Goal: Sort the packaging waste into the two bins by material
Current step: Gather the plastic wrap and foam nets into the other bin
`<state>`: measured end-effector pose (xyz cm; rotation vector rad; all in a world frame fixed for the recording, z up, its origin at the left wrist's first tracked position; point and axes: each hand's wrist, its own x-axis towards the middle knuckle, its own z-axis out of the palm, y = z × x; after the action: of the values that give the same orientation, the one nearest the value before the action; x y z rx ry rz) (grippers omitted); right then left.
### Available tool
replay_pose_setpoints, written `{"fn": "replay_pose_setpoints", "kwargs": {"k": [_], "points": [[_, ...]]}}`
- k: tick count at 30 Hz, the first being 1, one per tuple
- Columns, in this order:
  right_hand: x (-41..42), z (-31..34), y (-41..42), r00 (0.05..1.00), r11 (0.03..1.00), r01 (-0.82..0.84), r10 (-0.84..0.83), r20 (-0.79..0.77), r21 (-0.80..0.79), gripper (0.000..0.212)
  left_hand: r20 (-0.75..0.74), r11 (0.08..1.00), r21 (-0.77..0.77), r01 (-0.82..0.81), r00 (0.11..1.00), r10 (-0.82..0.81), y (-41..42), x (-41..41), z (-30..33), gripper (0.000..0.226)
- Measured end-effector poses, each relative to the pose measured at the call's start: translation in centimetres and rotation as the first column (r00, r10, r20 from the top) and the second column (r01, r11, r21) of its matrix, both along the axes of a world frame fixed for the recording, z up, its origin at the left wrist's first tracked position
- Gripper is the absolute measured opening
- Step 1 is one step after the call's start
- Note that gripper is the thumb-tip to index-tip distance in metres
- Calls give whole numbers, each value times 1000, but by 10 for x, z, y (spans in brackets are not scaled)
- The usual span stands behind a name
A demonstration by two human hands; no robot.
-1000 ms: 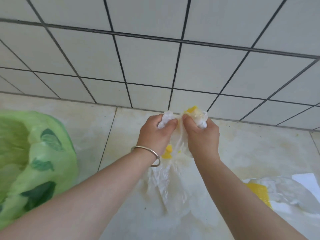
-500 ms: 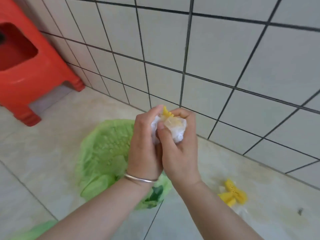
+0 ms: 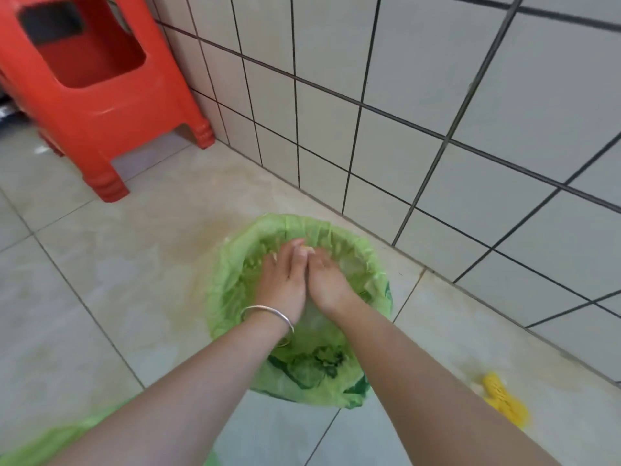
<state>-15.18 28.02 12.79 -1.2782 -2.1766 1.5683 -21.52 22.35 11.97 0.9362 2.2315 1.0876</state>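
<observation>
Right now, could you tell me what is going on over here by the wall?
A person is sorting packaging waste. Both hands, the left hand and the right hand, are side by side over the open green-lined bin by the tiled wall, with a scrap of yellow just showing at their fingertips. Another yellow piece of packaging lies on the floor to the right. A red plastic stool stands in the corner.
</observation>
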Motion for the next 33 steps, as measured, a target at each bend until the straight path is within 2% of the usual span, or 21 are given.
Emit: {"fn": "replay_pose_setpoints", "kwargs": {"k": [3, 6, 8, 10, 12, 15, 18, 19, 20, 22, 24, 27, 30, 33], "points": [[-4, -11, 2, 936, 984, -175, 169, 309, -8, 38, 73, 944, -328, 34, 997, -11, 3, -19, -16, 40], [0, -20, -6, 751, 917, -399, 334, 569, -12, 48, 65, 804, -564, 186, 981, -182, 4, -23, -27, 47], [3, -28, -8, 668, 891, -452, 365, 649, -36, 63, 18, 675, -690, 262, 938, -345, 6, -18, -30, 48], [6, -27, -9, 645, 877, -479, 375, 666, -30, 68, -25, 532, -794, 295, 857, -514, 9, -14, -28, 50], [11, -20, -6, 662, 876, -483, 364, 655, 1, 65, -91, 483, -830, 278, 787, -610, 10, -11, -19, 53], [21, 5, -4, 711, 865, -474, 267, 650, 163, 58, -230, 562, -801, 207, 761, -607, 11, -5, 1, 57], [35, 31, -5, 832, 823, -367, 82, 548, 434, 44, -502, 734, -642, 221, 602, -620, 16, 10, 30, 43], [42, 37, -5, 880, 798, -301, 23, 474, 522, 39, -554, 794, -546, 265, 597, -580, 19, 16, 40, 38], [52, 43, -5, 919, 772, -233, -24, 394, 591, 37, -570, 843, -437, 313, 629, -529, 23, 24, 50, 37], [78, 50, -7, 961, 738, -85, -116, 249, 670, 35, -511, 891, -231, 392, 730, -454, 28, 46, 67, 38], [105, 53, -11, 963, 711, 64, -228, 144, 700, 36, -432, 877, -103, 468, 773, -464, 33, 74, 75, 37], [149, 41, -17, 926, 687, 293, -377, -18, 665, 35, -333, 804, -30, 594, 752, -569, 37, 118, 64, 35], [200, 5, -23, 874, 705, 424, -484, -53, 569, 32, -273, 739, -62, 671, 701, -659, 39, 157, 33, 31], [259, -37, -34, 752, 669, 576, -659, 17, 470, 29, -211, 680, -191, 708, 647, -733, 37, 190, -9, 31]]}}
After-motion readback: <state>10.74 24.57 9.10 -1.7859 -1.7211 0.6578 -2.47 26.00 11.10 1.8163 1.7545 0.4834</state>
